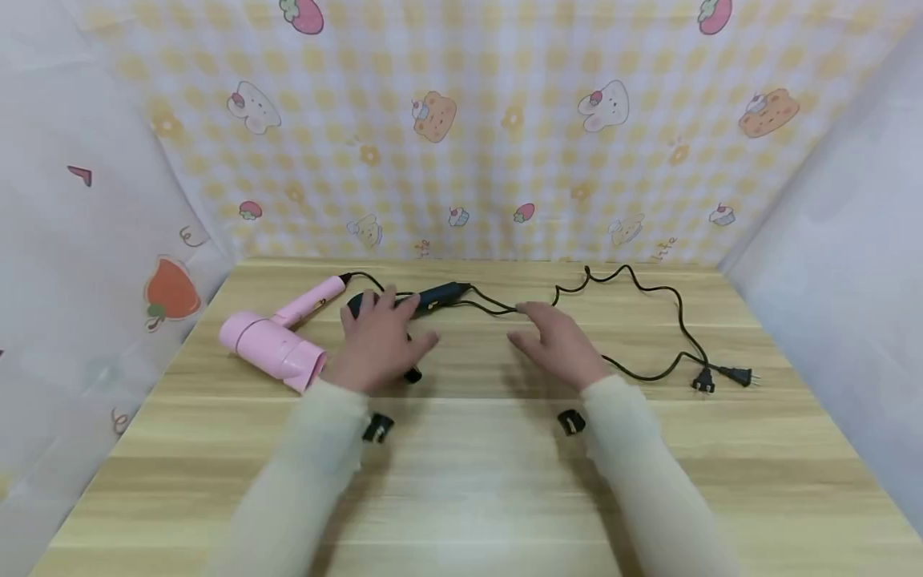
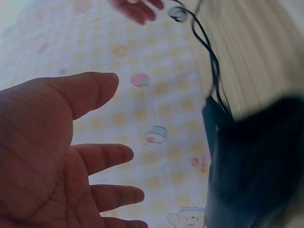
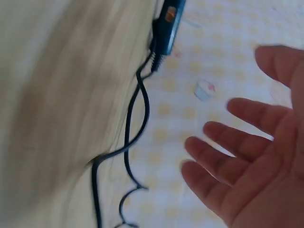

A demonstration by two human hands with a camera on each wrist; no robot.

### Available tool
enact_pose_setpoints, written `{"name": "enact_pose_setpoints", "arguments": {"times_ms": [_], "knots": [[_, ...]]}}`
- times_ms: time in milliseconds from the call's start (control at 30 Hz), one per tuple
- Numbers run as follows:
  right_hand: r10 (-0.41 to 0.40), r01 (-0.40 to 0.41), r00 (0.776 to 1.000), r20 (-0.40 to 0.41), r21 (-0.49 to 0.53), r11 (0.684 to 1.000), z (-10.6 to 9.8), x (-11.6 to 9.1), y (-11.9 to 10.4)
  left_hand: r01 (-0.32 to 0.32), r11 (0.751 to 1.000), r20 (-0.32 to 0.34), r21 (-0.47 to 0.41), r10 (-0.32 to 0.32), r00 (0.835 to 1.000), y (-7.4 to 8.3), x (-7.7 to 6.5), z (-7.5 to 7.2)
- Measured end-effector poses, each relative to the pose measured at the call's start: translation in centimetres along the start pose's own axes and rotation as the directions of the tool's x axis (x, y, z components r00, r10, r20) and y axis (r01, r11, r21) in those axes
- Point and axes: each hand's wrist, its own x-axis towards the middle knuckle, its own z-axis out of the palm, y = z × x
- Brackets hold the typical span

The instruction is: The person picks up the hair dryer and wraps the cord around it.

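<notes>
Dark hair dryer [image 1: 438, 297]: lies toward the back of the bench [image 1: 469, 489], partly hidden under the left grip [image 1: 385, 332], handle pointing right. Likely stiff plastic, moderate weight, barrel-heavy, smooth enough to slip; a knock could crack it. Best hold: round the handle near the barrel, clear of the cord end. Left grip loose, fingers spread, holding nothing. Right grip [image 1: 558, 340] likewise bare, above the limp black cords [image 1: 680, 308], which may drag or snag. Pink hair dryer [image 1: 270, 346] at left, probably similar in feel. Two plugs [image 1: 737, 375] far right.
</notes>
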Motion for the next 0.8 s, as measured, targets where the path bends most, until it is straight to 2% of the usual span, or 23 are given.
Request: {"name": "enact_pose_setpoints", "arguments": {"times_ms": [133,233,433,533,600,700,800], "knots": [[0.012,-0.013,0.999,0.03,0.013,1.0,-0.9,4.2,-0.1,0.036,0.998,0.123,0.042,-0.041,0.992,-1.7,3.5,-2.3],[0.041,-0.04,0.997,0.064,-0.017,0.999,-1.1,6.9,0.0,0.051,0.997,0.179,0.063,-0.062,0.982,-3.1,6.0,-2.6],[0.081,-0.06,0.986,0.144,-0.144,0.988,0.7,10.8,1.2,0.103,0.988,0.189,0.112,-0.123,0.974,-5.5,8.7,-0.4],[0.099,-0.064,0.98,0.172,-0.198,0.978,1.8,12.1,2.2,0.162,0.976,0.209,0.144,-0.19,0.959,-6.3,9.6,0.9],[0.117,-0.075,0.976,0.185,-0.22,0.973,2.3,12.7,2.8,0.207,0.966,0.223,0.152,-0.238,0.945,-6.8,10.1,1.7],[0.15,-0.094,0.968,0.204,-0.26,0.961,2.8,13.1,3.4,0.228,0.957,0.234,0.177,-0.266,0.935,-7.1,10.6,2.7],[0.185,-0.119,0.958,0.218,-0.282,0.952,3.1,13.0,3.7,0.271,0.946,0.235,0.179,-0.309,0.922,-6.8,11.0,3.3]]}}
